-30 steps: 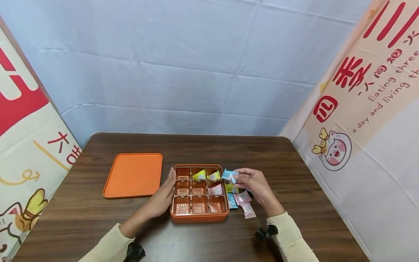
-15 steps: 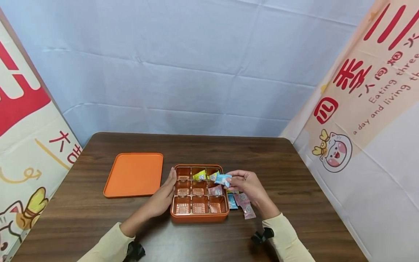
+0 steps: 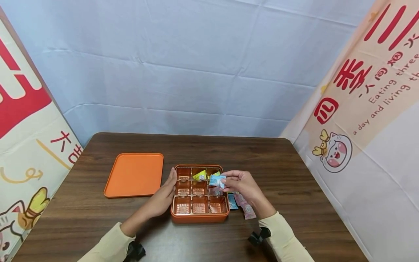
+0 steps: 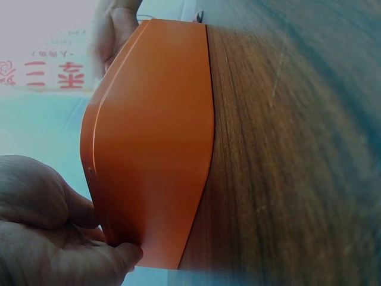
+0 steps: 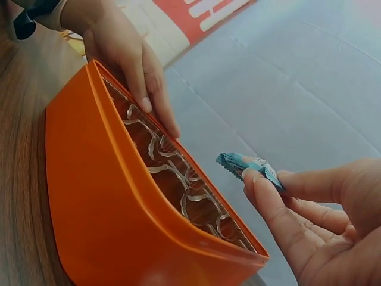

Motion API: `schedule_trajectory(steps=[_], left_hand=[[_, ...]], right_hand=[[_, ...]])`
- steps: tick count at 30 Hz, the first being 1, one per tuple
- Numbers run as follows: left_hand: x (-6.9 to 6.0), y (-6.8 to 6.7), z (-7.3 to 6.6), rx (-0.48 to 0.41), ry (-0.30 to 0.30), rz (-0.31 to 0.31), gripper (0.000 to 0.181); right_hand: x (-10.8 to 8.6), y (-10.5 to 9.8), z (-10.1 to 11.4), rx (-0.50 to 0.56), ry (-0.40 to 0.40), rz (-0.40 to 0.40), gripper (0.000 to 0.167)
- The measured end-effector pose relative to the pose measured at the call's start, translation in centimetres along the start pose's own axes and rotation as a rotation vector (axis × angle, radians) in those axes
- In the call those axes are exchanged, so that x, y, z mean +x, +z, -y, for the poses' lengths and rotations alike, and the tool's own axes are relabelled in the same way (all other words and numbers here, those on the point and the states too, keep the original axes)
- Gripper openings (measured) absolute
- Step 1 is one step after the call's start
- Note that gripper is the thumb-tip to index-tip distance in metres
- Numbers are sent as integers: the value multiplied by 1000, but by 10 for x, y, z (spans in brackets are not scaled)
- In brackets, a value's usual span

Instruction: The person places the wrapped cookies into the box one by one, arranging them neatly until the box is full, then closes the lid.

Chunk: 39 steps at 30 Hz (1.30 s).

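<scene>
An orange box with a nine-compartment insert stands on the table. My left hand rests with nearly straight fingers against its left side; the left wrist view shows the fingertips on the box wall. Between thumb and fingers, my right hand pinches a blue wrapped candy above the right column. The right wrist view shows this blue candy clear of the rim. A yellow candy lies in the back middle compartment, another yellow one at back right, and a pink candy in the middle right.
An orange lid lies flat on the table, left of the box. Right of the box lie a blue candy and pink candies, partly under my right hand. A pale cloth hangs behind the table, with printed banners at both sides.
My right hand has moved left with the blue candy, from beside the box's right edge to over the right column. The left hand stays at the box's side.
</scene>
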State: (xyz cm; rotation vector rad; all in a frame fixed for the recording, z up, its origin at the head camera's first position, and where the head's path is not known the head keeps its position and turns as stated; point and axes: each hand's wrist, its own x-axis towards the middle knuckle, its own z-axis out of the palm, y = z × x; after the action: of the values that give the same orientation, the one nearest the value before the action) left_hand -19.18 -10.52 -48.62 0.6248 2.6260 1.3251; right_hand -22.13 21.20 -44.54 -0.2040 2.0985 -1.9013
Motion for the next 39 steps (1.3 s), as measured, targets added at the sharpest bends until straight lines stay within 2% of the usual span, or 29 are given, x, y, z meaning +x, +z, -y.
schedule_trajectory(steps=[26,39], left_hand=[[0,-1,-1,2,3,-7,61],[0,0,0,5,3,-11,60]], right_hand=[[-17,3,-5,-34,70,44,36],[-26,2,-7,-50,70,63,37]])
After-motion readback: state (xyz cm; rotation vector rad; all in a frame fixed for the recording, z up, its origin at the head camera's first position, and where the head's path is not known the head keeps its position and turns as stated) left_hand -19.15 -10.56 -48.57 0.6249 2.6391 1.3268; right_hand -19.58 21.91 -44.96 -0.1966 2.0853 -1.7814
